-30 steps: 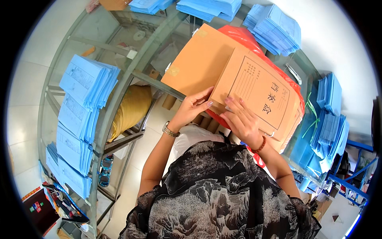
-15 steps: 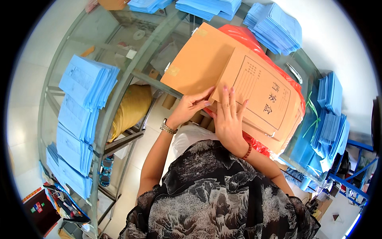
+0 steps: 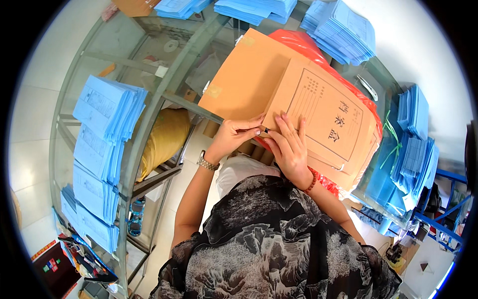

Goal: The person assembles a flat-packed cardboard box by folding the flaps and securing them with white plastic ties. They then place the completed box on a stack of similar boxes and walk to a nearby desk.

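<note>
A brown cardboard file box (image 3: 326,102) with a printed cover lies slantwise on a stack of similar card. Its near left corner is between my two hands. My left hand (image 3: 235,138), wearing a metal watch, pinches the box's edge there with thumb and fingers. Beside it my right hand (image 3: 290,152), with a beaded bracelet, has its fingers bent over the cover and its thumb at the edge. A small black piece (image 3: 266,130) shows at that corner, between the fingertips. To the left, a flat brown cardboard sheet (image 3: 244,74) sticks out from under the box.
Red plastic (image 3: 303,42) lies beneath the card on a glass-topped table (image 3: 172,82). Blue paper stacks stand at the left (image 3: 102,144), far side (image 3: 343,32) and right (image 3: 416,154). A yellow sack (image 3: 167,137) sits under the table. Green string (image 3: 394,144) trails at the right.
My right hand's fingers have bent and drawn down to the box's near corner, where the black piece now shows. My left hand stays at the same edge.
</note>
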### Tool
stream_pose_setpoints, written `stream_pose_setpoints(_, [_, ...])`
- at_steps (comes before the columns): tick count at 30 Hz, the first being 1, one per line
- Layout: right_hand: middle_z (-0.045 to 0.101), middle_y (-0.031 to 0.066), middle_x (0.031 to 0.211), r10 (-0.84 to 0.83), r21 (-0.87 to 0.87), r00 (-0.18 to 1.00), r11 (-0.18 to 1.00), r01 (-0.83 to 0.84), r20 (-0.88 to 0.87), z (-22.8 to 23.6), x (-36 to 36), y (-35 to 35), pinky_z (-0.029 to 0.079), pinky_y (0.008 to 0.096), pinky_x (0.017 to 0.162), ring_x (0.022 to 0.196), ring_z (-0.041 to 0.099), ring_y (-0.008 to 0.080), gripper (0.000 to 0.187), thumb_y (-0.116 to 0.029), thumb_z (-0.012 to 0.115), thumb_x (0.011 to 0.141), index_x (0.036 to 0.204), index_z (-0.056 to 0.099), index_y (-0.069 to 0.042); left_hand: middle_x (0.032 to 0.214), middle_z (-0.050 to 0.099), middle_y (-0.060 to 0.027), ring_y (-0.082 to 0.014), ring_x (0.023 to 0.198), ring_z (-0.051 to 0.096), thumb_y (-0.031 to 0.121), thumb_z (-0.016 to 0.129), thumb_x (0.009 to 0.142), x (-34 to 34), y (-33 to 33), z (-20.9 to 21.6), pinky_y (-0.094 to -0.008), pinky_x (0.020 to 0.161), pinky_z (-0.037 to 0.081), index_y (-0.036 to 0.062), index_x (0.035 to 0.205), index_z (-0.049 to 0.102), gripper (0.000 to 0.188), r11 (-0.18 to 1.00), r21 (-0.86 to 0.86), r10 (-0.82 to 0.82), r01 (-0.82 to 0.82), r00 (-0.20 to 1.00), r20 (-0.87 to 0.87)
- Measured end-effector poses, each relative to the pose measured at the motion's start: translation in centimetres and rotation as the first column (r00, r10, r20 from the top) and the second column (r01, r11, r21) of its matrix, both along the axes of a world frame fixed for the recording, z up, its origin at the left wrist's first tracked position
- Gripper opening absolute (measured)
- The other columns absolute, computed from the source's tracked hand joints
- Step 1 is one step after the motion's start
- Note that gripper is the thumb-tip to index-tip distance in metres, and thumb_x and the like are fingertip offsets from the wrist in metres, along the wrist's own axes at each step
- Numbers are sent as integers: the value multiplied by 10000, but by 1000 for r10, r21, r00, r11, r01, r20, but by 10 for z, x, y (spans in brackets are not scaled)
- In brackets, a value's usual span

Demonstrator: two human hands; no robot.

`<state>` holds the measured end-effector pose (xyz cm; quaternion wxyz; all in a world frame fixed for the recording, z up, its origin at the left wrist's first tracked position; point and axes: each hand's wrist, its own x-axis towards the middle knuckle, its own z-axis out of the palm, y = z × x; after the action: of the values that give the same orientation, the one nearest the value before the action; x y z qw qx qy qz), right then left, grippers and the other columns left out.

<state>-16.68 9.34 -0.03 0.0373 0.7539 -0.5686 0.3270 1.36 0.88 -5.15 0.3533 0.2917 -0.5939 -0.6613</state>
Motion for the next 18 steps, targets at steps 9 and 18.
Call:
stream_pose_setpoints(9, [645,185,1292,24,-70,999,997,-27,-39,3,-9,2,358,590,1119,1263,597,330,257,-159,790,821,1015,692,-23,1351,615,-155,-285,1247,600,96,640,937,13,1,46,-317,966,510,0,1222,664,302,939,-253,-109,232,900,421])
stream_pose_setpoints(18, [632,182,1318,101,72,988,993,-93,-113,12,-15,9,415,541,1091,1268,590,338,339,-149,772,833,1133,695,-13,1443,543,-149,-250,1195,642,111,756,861,-1,30,14,-326,967,521,39,1399,558,578,982,-186,25,11,982,189])
